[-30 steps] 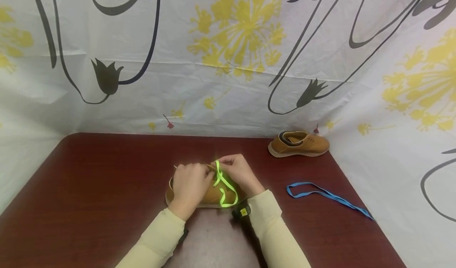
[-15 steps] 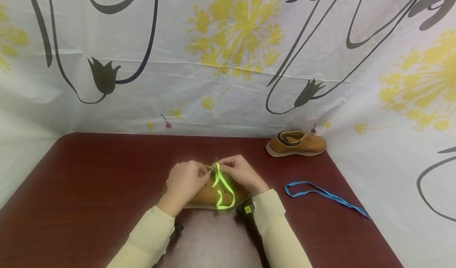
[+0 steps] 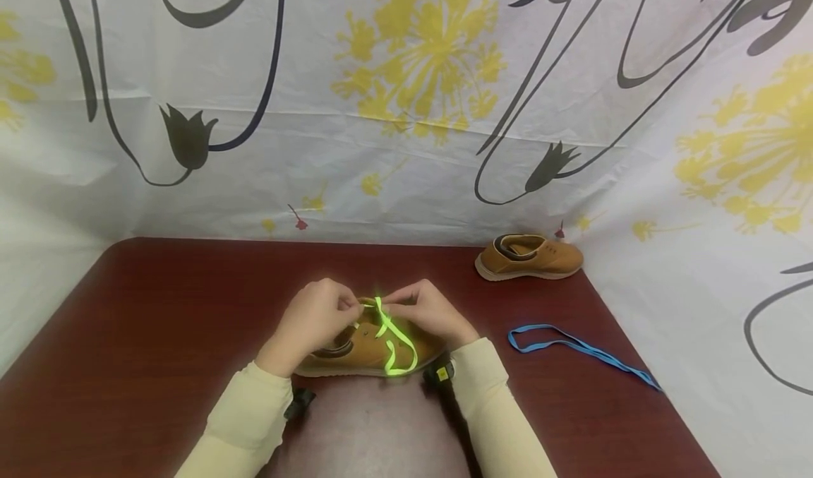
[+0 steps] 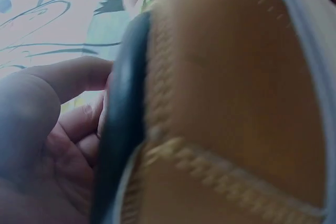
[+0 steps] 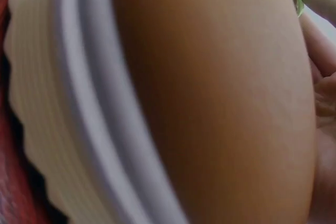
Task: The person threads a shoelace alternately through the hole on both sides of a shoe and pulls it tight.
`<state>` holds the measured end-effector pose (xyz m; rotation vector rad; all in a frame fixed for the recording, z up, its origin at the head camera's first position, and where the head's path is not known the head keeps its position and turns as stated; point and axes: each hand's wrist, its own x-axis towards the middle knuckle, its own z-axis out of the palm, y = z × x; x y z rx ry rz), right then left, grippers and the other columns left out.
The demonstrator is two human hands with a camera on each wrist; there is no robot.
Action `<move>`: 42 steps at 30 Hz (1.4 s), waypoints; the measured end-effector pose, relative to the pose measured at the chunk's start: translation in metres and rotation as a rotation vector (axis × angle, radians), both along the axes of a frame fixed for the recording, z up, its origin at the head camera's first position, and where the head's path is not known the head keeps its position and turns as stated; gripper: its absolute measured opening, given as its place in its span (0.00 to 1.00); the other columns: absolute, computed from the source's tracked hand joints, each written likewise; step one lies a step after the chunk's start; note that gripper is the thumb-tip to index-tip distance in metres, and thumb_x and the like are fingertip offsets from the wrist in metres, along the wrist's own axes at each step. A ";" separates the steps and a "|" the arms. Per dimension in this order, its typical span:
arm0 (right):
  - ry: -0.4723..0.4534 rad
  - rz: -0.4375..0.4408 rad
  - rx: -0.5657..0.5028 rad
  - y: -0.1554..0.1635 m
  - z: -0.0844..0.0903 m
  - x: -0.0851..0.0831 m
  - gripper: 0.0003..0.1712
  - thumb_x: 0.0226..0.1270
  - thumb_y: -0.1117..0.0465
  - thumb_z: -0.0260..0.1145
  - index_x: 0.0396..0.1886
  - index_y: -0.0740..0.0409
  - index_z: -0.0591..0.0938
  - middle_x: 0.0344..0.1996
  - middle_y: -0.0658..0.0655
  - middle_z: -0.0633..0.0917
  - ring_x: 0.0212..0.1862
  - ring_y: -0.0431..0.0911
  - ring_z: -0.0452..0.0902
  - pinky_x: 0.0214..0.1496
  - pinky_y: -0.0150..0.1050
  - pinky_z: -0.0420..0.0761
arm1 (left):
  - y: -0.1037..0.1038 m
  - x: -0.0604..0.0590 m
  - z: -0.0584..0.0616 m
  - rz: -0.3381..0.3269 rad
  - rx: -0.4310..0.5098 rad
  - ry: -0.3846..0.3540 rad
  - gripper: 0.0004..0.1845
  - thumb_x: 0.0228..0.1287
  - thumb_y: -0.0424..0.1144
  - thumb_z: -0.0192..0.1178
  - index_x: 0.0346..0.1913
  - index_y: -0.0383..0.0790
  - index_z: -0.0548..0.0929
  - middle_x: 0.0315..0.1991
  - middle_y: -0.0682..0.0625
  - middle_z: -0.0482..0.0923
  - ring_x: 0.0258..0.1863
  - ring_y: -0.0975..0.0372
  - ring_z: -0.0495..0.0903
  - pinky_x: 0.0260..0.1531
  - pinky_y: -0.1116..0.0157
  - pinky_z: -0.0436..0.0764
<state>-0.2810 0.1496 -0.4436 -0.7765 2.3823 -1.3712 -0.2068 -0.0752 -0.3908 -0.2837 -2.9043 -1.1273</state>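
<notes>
A tan shoe [image 3: 356,351] lies on its sole on the dark red table [image 3: 159,323], toe to the right. A neon green lace [image 3: 396,337] runs over its top and loops down its near side. My left hand [image 3: 314,319] pinches the lace above the eyelets, and my right hand [image 3: 428,312] pinches it just to the right. The two hands almost meet over the shoe. In the left wrist view the shoe's dark collar [image 4: 118,129] and tan side [image 4: 226,87] fill the frame. The right wrist view shows the tan toe [image 5: 220,108] and white sole [image 5: 68,108].
A second tan shoe [image 3: 528,255] stands at the table's back right corner. A blue lace [image 3: 574,347] lies loose on the right of the table. A flowered white cloth [image 3: 406,97] hangs behind and to both sides.
My left hand has lifted and shifted left off the shoe, uncovering its heel and collar. The green lace is drawn tighter between my two hands.
</notes>
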 end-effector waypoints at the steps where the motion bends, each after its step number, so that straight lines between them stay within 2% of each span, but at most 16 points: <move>1: -0.007 -0.005 -0.003 0.000 -0.001 0.000 0.10 0.66 0.57 0.72 0.44 0.53 0.92 0.40 0.52 0.92 0.44 0.36 0.85 0.45 0.30 0.81 | -0.002 0.000 0.002 0.000 -0.011 0.001 0.08 0.60 0.36 0.62 0.27 0.47 0.89 0.25 0.57 0.85 0.24 0.67 0.77 0.31 0.65 0.77; 6: -0.038 -0.023 -0.018 -0.002 0.000 0.000 0.10 0.66 0.55 0.72 0.43 0.53 0.92 0.37 0.52 0.93 0.41 0.37 0.86 0.41 0.31 0.83 | -0.010 0.005 0.013 0.022 -0.046 -0.016 0.07 0.61 0.38 0.63 0.30 0.48 0.91 0.29 0.56 0.88 0.29 0.66 0.82 0.33 0.63 0.80; 11: -0.053 -0.032 -0.028 -0.002 0.001 0.001 0.11 0.66 0.54 0.72 0.42 0.54 0.92 0.35 0.54 0.92 0.39 0.38 0.86 0.43 0.32 0.82 | -0.015 0.013 0.024 0.057 -0.077 -0.019 0.08 0.61 0.37 0.62 0.29 0.48 0.91 0.29 0.57 0.88 0.30 0.65 0.84 0.30 0.63 0.78; 17: -0.048 -0.041 -0.025 -0.002 0.001 0.000 0.11 0.65 0.51 0.73 0.39 0.52 0.93 0.34 0.52 0.92 0.40 0.37 0.85 0.46 0.30 0.79 | -0.024 0.025 0.035 0.060 -0.084 -0.007 0.09 0.60 0.38 0.60 0.27 0.49 0.90 0.27 0.58 0.86 0.27 0.66 0.80 0.30 0.64 0.77; 25: -0.030 -0.070 0.010 -0.002 0.001 0.001 0.09 0.63 0.55 0.74 0.40 0.51 0.93 0.37 0.51 0.92 0.40 0.35 0.81 0.45 0.30 0.77 | -0.042 0.038 0.047 0.071 -0.092 0.022 0.08 0.60 0.40 0.62 0.26 0.51 0.89 0.24 0.59 0.84 0.27 0.66 0.79 0.30 0.64 0.77; 29: -0.039 -0.074 0.011 -0.002 0.000 0.001 0.10 0.63 0.55 0.74 0.41 0.52 0.93 0.37 0.52 0.92 0.40 0.35 0.80 0.45 0.29 0.76 | -0.045 0.043 0.052 0.073 -0.082 0.032 0.08 0.60 0.39 0.62 0.28 0.51 0.89 0.23 0.60 0.83 0.25 0.66 0.77 0.30 0.65 0.75; 34: -0.052 -0.073 -0.003 -0.004 0.001 0.002 0.10 0.63 0.56 0.74 0.42 0.54 0.92 0.38 0.54 0.92 0.39 0.35 0.79 0.44 0.29 0.75 | -0.049 0.050 0.055 0.080 -0.089 0.047 0.07 0.62 0.42 0.64 0.30 0.51 0.90 0.24 0.60 0.84 0.27 0.68 0.79 0.30 0.63 0.77; 42: -0.028 -0.067 0.003 -0.004 0.003 0.002 0.09 0.65 0.56 0.73 0.41 0.52 0.92 0.37 0.52 0.92 0.43 0.36 0.84 0.49 0.31 0.79 | -0.063 0.065 0.059 0.123 -0.106 0.069 0.06 0.62 0.43 0.65 0.29 0.53 0.90 0.24 0.61 0.85 0.28 0.68 0.80 0.32 0.63 0.77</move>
